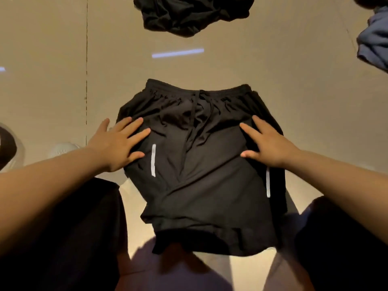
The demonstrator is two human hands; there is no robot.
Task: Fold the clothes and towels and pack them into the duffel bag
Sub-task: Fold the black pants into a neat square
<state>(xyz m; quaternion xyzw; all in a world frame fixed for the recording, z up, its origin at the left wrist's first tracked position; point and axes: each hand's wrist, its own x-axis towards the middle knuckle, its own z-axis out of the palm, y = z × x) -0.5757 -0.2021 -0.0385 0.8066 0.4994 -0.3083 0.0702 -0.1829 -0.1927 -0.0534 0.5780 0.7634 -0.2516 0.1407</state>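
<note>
A pair of black shorts (201, 173) with a drawstring waistband and two white reflective stripes lies spread flat on the beige floor, waistband away from me. My left hand (121, 141) rests flat on the shorts' left side with fingers spread. On the right side my right hand (266, 143) presses down, fingers straight. A crumpled black garment (193, 13) lies further off at the top. A blue-grey garment (375, 43) lies bunched at the upper right edge. No duffel bag is in view.
My legs in dark trousers (73, 238) frame the shorts at the lower left and lower right. A white rounded object (63, 149) and a dark-and-white object (8, 148) sit at the left edge. A floor seam (86, 70) runs vertically at left.
</note>
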